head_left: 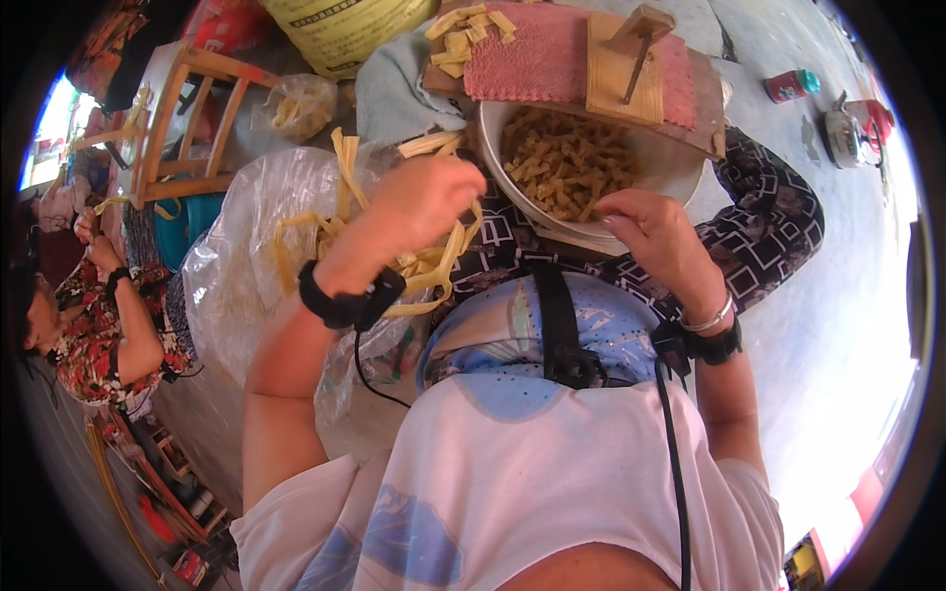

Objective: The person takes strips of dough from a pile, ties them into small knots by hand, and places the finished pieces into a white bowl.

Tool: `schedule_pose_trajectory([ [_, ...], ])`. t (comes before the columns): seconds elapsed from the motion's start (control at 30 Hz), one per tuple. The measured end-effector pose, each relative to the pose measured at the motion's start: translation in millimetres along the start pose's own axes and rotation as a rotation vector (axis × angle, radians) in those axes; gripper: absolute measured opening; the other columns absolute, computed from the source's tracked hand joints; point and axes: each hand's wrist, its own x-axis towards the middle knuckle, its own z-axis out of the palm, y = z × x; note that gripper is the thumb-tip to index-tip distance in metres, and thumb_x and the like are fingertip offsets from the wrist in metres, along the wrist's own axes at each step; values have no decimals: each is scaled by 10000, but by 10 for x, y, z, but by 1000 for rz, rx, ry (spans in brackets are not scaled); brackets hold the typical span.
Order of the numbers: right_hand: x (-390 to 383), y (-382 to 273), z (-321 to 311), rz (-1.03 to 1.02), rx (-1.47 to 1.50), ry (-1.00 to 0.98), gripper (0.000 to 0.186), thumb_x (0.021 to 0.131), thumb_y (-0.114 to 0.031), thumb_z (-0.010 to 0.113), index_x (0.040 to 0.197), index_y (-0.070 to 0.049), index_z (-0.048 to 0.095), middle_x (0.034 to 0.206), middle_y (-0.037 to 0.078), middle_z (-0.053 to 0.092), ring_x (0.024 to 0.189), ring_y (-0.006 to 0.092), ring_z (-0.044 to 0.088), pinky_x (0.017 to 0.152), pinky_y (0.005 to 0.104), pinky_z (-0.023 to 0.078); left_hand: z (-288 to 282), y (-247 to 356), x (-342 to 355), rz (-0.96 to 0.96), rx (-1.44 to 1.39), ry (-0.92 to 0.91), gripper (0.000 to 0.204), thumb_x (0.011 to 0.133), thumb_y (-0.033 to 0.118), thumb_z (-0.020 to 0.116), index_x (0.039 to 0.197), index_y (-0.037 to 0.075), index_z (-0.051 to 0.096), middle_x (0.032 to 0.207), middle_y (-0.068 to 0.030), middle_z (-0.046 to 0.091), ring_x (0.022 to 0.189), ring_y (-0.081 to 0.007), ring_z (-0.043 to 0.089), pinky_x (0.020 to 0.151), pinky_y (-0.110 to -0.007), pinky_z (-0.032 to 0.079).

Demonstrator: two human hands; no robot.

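My left hand [424,209] is raised with its fingers curled inward, above a heap of long, flat yellow strips [431,274]. Those strips lie in and over a clear plastic bag [246,236] to my left. What the left fingers hold, if anything, is hidden behind the hand. My right hand [655,236] is by the near right rim of a white basin [680,182], its thumb and fingers bent together in a pinch. Nothing I can name shows between them. Many short, knobbly yellow-brown pieces [557,163] fill the bottom of the basin.
Across the basin's far side lies a wooden board [705,138] with a pink cloth [522,59], an upright wooden-and-metal fixture [641,59] and short yellow pieces [458,44]. A wooden chair [197,123] and a seated person [108,325] are left. A jar [791,86] stands right.
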Motion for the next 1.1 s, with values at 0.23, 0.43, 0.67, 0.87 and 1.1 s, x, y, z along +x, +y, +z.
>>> schedule_pose_trajectory([
  [0.23, -19, -141, -199, 13, -12, 55, 173, 833, -67, 631, 974, 31, 653, 885, 179, 669, 821, 340, 649, 742, 350, 509, 271, 166, -32, 155, 540, 84, 24, 792, 66, 596, 815, 57, 593, 867, -86, 529, 923, -296, 527, 745, -414, 429],
  [0.43, -95, -551, -76, -307, 233, -162, 359, 796, -133, 723, 1107, 18, 625, 1023, 164, 656, 949, 341, 626, 836, 373, 504, -32, 1144, -276, 341, 113, 70, 86, 775, 55, 630, 844, 48, 580, 764, -120, 535, 708, -341, 532, 626, -431, 413],
  [0.67, -92, -840, -55, -522, 732, -608, 282, 828, -62, 665, 1096, 5, 607, 1098, 196, 610, 1034, 400, 569, 923, 432, 446, -302, 1682, -502, 657, -38, 241, 238, 666, 47, 733, 869, 37, 609, 704, -61, 563, 504, -193, 526, 434, -311, 382],
  [0.87, -120, -943, -57, -468, 857, -803, 267, 825, -96, 714, 1054, -3, 615, 1071, 175, 610, 1072, 367, 537, 1011, 457, 359, -427, 1694, -525, 651, -1, 269, 237, 671, 127, 767, 845, 40, 632, 691, -66, 572, 532, -188, 528, 466, -313, 412],
  [1.1, -538, -764, -996, -279, 74, -339, 224, 687, -109, 817, 768, 10, 646, 688, 114, 623, 663, 288, 599, 795, 425, 491, -783, 1345, -1006, 167, 332, 617, 138, 732, 122, 736, 793, 33, 651, 661, -63, 588, 577, -224, 566, 565, -339, 451],
])
